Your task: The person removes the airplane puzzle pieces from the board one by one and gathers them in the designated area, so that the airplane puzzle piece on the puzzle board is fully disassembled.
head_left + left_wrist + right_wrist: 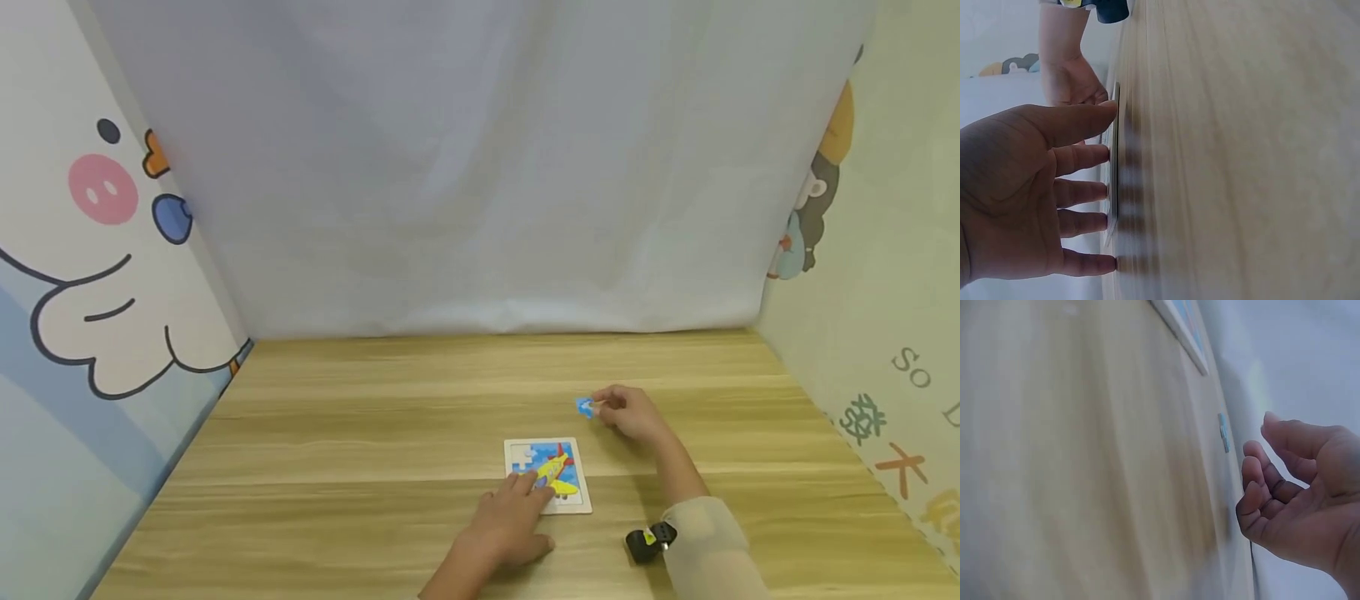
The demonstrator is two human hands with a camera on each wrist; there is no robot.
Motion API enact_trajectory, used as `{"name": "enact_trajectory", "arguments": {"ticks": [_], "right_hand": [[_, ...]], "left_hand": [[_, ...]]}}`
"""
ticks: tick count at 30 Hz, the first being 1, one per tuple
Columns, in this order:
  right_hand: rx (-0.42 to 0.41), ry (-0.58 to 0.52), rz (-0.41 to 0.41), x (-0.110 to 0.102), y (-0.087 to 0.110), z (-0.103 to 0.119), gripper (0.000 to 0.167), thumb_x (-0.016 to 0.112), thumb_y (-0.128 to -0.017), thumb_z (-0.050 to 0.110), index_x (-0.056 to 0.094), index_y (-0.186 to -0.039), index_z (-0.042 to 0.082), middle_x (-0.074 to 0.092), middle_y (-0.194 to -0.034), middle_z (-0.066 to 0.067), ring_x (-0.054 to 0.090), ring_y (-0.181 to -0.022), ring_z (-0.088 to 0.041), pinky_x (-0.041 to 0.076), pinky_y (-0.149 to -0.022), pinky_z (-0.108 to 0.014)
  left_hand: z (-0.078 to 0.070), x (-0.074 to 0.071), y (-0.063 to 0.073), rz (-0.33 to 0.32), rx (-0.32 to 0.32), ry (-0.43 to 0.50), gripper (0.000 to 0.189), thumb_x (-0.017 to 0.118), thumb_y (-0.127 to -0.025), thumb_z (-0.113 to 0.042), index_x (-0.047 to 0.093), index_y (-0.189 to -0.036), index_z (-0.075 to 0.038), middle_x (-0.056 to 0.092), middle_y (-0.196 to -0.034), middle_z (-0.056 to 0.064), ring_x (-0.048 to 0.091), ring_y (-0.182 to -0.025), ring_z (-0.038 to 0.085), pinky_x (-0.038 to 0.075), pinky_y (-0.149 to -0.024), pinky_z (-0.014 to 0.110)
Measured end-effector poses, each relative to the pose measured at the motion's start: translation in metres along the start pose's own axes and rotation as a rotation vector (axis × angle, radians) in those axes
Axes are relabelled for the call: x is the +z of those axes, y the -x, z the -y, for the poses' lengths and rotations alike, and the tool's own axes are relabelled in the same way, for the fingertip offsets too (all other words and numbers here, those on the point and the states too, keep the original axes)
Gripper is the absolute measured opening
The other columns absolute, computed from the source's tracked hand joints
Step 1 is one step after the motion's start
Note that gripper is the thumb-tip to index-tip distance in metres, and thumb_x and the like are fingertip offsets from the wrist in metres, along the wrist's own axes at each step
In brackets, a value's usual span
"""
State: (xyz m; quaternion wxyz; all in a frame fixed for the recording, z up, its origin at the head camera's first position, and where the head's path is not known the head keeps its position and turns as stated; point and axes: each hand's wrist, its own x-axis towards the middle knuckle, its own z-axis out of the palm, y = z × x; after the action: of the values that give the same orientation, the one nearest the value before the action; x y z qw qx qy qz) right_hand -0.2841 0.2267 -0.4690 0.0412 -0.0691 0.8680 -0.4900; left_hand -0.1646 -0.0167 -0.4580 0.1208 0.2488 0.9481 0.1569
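A framed jigsaw puzzle [572, 508] with a yellow and red airplane on blue lies flat on the table, an unfilled pale patch at its upper left. Across its lower left part rests my left hand [510, 521], fingers extended; the left wrist view shows the fingertips on the thin board [1114, 169]. A small blue and white puzzle piece [585, 407] lies on the wood beyond the puzzle. My right hand [630, 414] is just right of this piece, thumb and fingers loosely bent. In the right wrist view a gap separates the fingertips from the piece [1224, 432].
The wood-grain table [360, 433] runs back to a hanging white sheet [465, 183]. Printed cartoon panels stand along the left [112, 250] and right [862, 292] sides. A black camera [651, 542] sits on the right wrist by the beige sleeve [708, 542].
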Motion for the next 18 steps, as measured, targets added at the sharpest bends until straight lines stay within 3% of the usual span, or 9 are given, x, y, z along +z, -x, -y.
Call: {"name": "enact_trajectory", "arguments": {"ticks": [9, 13, 18], "right_hand": [[-0.018, -0.076, -0.011, 0.014, 0.012, 0.013, 0.025, 0.062, -0.087, 0.003, 0.059, -0.109, -0.008, 0.061, -0.089, -0.012, 0.057, -0.078, -0.023, 0.048, -0.067, -0.031], [-0.025, -0.065, 0.011, 0.023, 0.015, 0.019, 0.026, 0.062, -0.088, 0.006, 0.059, -0.111, -0.007, 0.061, -0.098, -0.013, 0.055, -0.087, -0.023, 0.047, -0.072, -0.031], [-0.062, -0.08, 0.039, 0.033, 0.017, 0.025, 0.025, 0.061, -0.088, 0.003, 0.058, -0.11, -0.009, 0.06, -0.094, -0.014, 0.054, -0.085, -0.023, 0.047, -0.069, -0.028]], "left_hand": [[-0.003, -0.002, -0.002, -0.088, 0.038, -0.047, 0.053, 0.07, -0.079, -0.034, 0.056, -0.128, -0.017, 0.04, -0.14, 0.011, 0.036, -0.127, 0.036, 0.036, -0.094, 0.055], [-0.006, -0.002, -0.004, -0.081, 0.04, -0.054, 0.056, 0.07, -0.08, -0.036, 0.054, -0.13, -0.016, 0.039, -0.142, 0.011, 0.033, -0.129, 0.036, 0.034, -0.097, 0.055], [-0.01, 0.0, -0.007, -0.062, 0.031, -0.049, 0.062, 0.07, -0.08, -0.037, 0.05, -0.135, -0.016, 0.037, -0.143, 0.01, 0.032, -0.13, 0.035, 0.034, -0.097, 0.054]]}}
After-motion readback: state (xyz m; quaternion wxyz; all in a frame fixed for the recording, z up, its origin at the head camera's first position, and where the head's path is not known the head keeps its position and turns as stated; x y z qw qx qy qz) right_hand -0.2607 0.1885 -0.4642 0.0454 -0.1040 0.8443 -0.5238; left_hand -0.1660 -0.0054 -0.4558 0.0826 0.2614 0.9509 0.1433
